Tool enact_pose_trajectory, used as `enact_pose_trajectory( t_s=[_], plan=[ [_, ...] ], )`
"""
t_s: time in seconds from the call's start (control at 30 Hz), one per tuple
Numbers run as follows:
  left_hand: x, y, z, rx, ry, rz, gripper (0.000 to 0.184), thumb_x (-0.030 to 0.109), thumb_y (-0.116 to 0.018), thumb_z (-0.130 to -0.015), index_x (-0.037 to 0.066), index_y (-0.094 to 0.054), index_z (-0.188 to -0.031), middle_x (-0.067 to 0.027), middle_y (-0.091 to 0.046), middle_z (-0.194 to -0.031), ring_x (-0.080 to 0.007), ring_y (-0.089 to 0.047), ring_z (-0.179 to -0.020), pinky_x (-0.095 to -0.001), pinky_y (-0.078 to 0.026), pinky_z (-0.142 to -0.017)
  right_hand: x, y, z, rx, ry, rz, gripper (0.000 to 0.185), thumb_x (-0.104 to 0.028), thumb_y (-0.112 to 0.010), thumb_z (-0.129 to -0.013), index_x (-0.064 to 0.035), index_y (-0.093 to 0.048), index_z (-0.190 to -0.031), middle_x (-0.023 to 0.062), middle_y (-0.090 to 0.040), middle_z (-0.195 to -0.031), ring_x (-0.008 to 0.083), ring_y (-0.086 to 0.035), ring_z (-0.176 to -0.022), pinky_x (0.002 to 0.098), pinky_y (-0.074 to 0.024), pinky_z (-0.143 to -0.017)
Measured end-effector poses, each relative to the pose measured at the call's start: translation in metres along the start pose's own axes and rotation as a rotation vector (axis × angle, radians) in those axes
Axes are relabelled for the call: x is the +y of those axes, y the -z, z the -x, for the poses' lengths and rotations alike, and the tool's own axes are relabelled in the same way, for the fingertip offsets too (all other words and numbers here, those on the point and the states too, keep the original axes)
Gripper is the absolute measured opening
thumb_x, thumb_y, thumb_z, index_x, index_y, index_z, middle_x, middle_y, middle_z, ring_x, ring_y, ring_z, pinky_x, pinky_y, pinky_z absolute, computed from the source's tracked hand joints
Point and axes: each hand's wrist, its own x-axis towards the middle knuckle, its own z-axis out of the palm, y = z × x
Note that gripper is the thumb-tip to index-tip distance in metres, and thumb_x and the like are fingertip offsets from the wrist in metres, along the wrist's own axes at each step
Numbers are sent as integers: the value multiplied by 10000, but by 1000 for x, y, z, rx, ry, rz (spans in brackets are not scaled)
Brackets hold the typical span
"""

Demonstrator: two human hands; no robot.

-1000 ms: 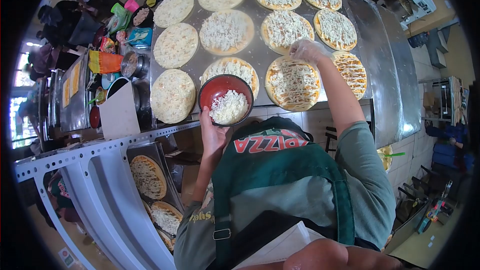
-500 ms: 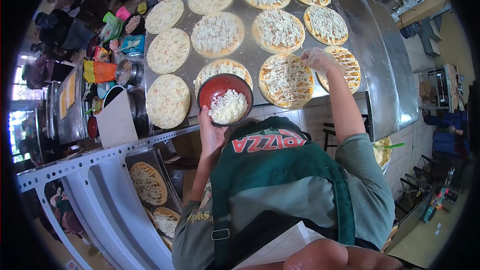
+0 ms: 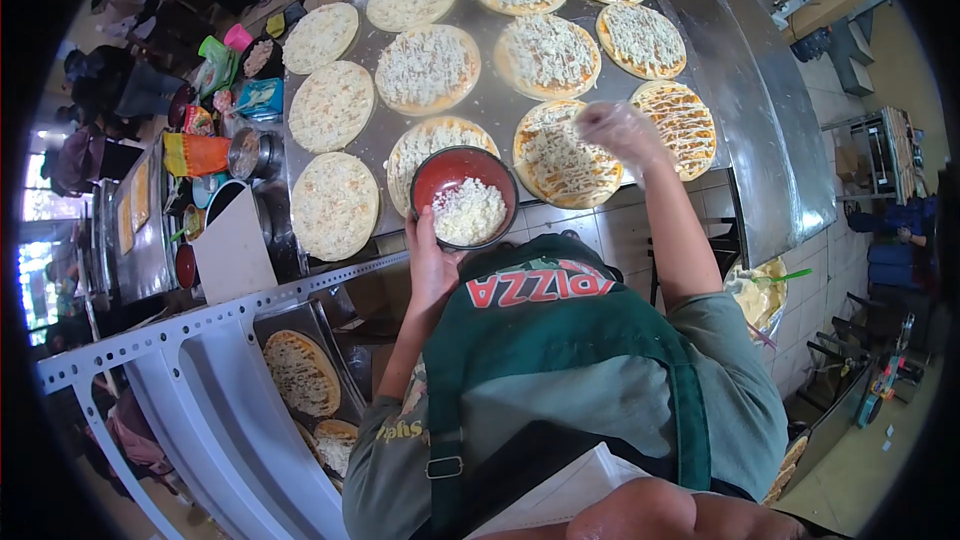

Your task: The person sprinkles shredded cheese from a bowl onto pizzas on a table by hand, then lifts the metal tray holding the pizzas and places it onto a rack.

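Observation:
My left hand (image 3: 432, 262) grips a red bowl with a dark rim (image 3: 440, 172), its thumb on the near side. White crumbled cheese (image 3: 470, 212) lies in the bowl. A pizza (image 3: 455, 132) is partly hidden behind the bowl. My right hand (image 3: 628, 135), in a clear plastic glove, hovers over the upper right of another pizza (image 3: 565, 165); its fingers look bunched and slightly blurred, so anything in them is hidden. White crumbs cover that pizza's upper part, and sauce stripes show lower down. Right of the hand lies a pizza with white sauce lines (image 3: 678, 130).
More topped pizzas (image 3: 428, 68) stand in rows on the metal table (image 3: 715, 90). A perforated metal rack (image 3: 215, 312) is at lower left, with pizzas (image 3: 302, 372) on its trays. Bowls and packets (image 3: 190, 154) crowd the left side. People (image 3: 130, 65) are at far left.
My right hand has moved left from between the two nearest pizzas to over the left one. The bowl in my left hand has shifted slightly right in view.

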Motion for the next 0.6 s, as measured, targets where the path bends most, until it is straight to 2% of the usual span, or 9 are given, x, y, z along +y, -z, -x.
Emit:
enact_pose_trajectory(
  t_s=[0.03, 0.07, 0.13, 0.17, 0.23, 0.3, 0.4, 0.53, 0.6],
  plan=[
    [0, -5, 2, -14, 16, -4, 498, 302, -503, -838, 130, -263, -1239, -92, -452, -1151, -235, -483, -1061, -458, -444, -812, -19, -4, 18, -169, 42, -447, 193, -213, -594, -742, -97, -650, -886, 47, -642, -817, 113, -586, -720, 261, -461, -682],
    [-1, -7, 3, -30, 34, -8, 506, 261, -510, -833, 121, -256, -1248, -97, -451, -1147, -233, -476, -1065, -444, -441, -822, -23, -22, 18, -308, 196, -488, 214, -218, -590, -762, -52, -642, -887, 81, -637, -811, 160, -594, -746, 268, -464, -707],
    [-7, -8, 2, -122, 25, -39, 505, 218, -506, -825, 114, -255, -1251, -96, -451, -1146, -228, -471, -1065, -421, -441, -824, -42, -59, 26, -353, 651, -267, 320, -303, -557, -793, -54, -599, -991, 136, -598, -940, 246, -559, -887, 331, -424, -806],
    [-11, -7, 0, -210, 10, -65, 507, 174, -501, -817, 106, -255, -1255, -95, -450, -1146, -223, -465, -1065, -399, -441, -827, -35, -93, 25, -76, 803, -46, 348, -339, -513, -811, -70, -588, -1020, 153, -573, -1005, 272, -533, -958, 358, -405, -834],
    [-17, -2, -3, -241, -47, -151, 471, 114, -485, -800, 93, -286, -1226, -96, -457, -1128, -219, -477, -1039, -358, -447, -812, -70, -102, 44, 84, 738, 156, 363, -362, -483, -817, -61, -598, -986, 140, -591, -975, 282, -555, -925, 375, -436, -782],
    [-10, -11, 5, -116, -3, -50, 443, 115, -492, -797, 92, -308, -1199, -113, -456, -1112, -222, -493, -1015, -361, -465, -762, -81, -111, 49, -396, 622, 235, 390, -343, -520, -790, -29, -547, -1019, 138, -560, -973, 304, -546, -878, 405, -435, -765],
    [2, -9, 10, -141, 56, 11, 444, 140, -499, -812, 112, -289, -1202, -131, -446, -1112, -234, -499, -1006, -380, -485, -744, -62, -128, 43, -470, 836, 213, 411, -382, -551, -757, -33, -552, -975, 140, -564, -927, 308, -552, -849, 408, -440, -724],
    [4, -5, 10, -147, 27, -3, 478, 181, -502, -829, 103, -250, -1228, -145, -429, -1142, -251, -490, -1023, -394, -471, -796, -52, -129, 43, -90, 806, 376, 377, -415, -541, -742, -86, -597, -916, 142, -589, -886, 299, -573, -815, 390, -455, -701],
    [-1, -2, 6, -155, 9, -9, 490, 186, -505, -828, 94, -248, -1235, -149, -424, -1151, -253, -487, -1030, -386, -467, -802, -65, -113, 52, -295, 689, 423, 368, -414, -528, -743, -86, -606, -889, 143, -599, -876, 295, -583, -798, 391, -462, -690]
  ],
)
